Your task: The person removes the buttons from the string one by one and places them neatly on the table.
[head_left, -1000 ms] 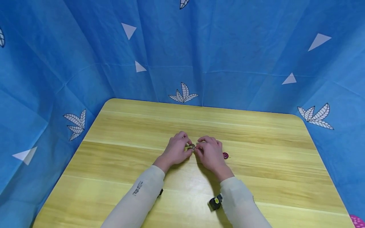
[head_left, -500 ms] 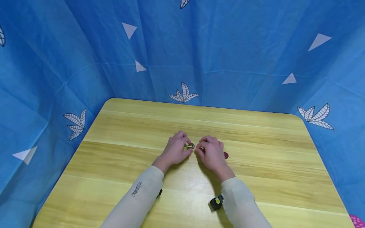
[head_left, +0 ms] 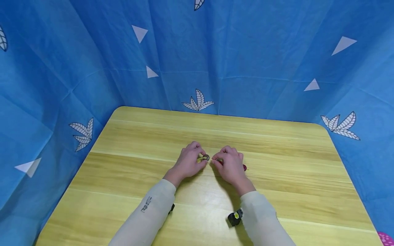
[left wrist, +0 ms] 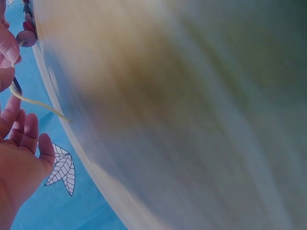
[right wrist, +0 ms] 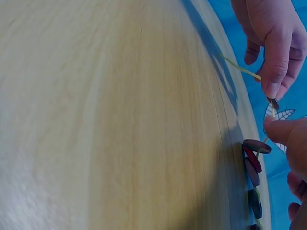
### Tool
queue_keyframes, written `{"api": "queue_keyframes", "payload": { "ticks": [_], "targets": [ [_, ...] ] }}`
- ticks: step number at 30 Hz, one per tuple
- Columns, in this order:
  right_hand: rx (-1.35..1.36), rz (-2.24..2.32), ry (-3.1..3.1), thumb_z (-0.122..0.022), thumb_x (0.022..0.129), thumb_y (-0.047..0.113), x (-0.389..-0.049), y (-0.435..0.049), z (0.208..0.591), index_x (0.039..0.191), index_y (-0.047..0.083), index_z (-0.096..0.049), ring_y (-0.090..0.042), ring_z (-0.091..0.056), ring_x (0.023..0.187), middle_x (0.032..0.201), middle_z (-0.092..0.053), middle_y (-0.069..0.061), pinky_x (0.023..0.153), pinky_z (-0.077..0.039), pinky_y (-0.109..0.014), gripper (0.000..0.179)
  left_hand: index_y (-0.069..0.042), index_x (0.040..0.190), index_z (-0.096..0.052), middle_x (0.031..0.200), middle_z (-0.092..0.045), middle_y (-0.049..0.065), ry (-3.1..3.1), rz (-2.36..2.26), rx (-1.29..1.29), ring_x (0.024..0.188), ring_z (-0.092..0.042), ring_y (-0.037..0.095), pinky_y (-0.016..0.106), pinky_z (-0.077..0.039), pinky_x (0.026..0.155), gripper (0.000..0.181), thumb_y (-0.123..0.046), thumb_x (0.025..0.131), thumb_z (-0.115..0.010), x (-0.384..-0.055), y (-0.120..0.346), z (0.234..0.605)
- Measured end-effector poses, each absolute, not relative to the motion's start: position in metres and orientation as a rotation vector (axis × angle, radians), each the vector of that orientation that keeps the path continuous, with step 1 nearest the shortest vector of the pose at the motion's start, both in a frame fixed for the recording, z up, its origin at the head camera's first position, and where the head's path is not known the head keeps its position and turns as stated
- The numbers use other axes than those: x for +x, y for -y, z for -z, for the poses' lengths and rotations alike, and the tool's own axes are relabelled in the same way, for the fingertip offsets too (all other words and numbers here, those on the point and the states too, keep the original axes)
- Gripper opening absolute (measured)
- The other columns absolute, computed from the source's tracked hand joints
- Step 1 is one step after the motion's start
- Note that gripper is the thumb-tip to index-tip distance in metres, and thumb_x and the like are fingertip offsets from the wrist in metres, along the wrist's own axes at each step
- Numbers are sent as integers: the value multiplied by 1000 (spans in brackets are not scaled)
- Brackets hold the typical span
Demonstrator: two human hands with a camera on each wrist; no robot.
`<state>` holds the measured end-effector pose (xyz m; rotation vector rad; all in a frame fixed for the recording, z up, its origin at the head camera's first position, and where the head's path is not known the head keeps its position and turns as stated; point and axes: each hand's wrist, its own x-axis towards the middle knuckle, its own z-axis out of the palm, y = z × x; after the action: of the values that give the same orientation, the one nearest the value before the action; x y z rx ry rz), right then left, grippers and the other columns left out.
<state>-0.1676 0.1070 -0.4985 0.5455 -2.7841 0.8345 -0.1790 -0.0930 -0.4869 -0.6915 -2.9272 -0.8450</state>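
My left hand (head_left: 188,161) pinches a dark round button (head_left: 206,157) between thumb and fingertips, over the middle of the table. A yellow string (left wrist: 38,102) passes through it, and its loose end trails off on the left-hand side. Just right of it, my right hand (head_left: 230,166) pinches the string close to the button; the right wrist view shows the thumb (right wrist: 280,129) there. Below that pinch several strung buttons hang in a row, among them a brown one (right wrist: 256,146), a red one (right wrist: 252,159) and a dark one (right wrist: 255,203). The right hand partly hides the row in the head view.
The wooden table (head_left: 138,136) has rounded far corners and meets a blue patterned curtain (head_left: 258,61) at the back. A black wrist camera (head_left: 234,218) sits by the right sleeve. Something pink (head_left: 385,238) shows at the lower right corner.
My right hand has shifted slightly to the right, so the gap to the button is a little wider. The left hand and its button have edged slightly left.
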Motion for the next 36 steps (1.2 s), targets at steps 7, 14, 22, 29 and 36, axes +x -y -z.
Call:
{"api": "queue_keyframes", "payload": {
  "ticks": [7,14,22,29,36],
  "targets": [
    [561,-854,2782,-79,89,27,-168,-109,498,89,23,-78,-21,-48,84,88,-56,3,76,-30,-44,4,-10,104,-69,114,-52,2,2925,850,-689,102,-51,19,40,-42,86,22,-27,91,-75,-178,94,487],
    [567,-885,2772,-78,89,27,-168,-110,498,89,22,-78,-19,-47,81,85,-57,3,75,-31,-43,5,-10,108,-67,113,-50,3,2965,878,-654,92,-51,18,36,-43,84,24,-28,93,-73,-176,94,486],
    [545,-924,2766,-78,89,26,-167,-111,498,89,22,-78,-18,-48,80,83,-55,6,74,-31,-42,5,-10,108,-66,105,-56,1,2962,893,-647,93,-54,17,37,-45,84,21,-27,95,-69,-174,94,483],
    [528,-927,2753,-77,90,28,-165,-111,496,89,19,-78,-18,-49,79,81,-56,6,74,-33,-43,9,-11,108,-65,105,-60,1,2948,942,-623,87,-54,17,35,-46,80,21,-27,95,-69,-173,96,482],
    [519,-926,2736,-79,89,26,-163,-111,497,88,19,-78,-18,-50,79,79,-55,6,75,-33,-43,6,-12,109,-65,104,-61,0,2930,971,-605,92,-57,16,34,-48,80,21,-27,95,-68,-171,98,482]
  ]
}}
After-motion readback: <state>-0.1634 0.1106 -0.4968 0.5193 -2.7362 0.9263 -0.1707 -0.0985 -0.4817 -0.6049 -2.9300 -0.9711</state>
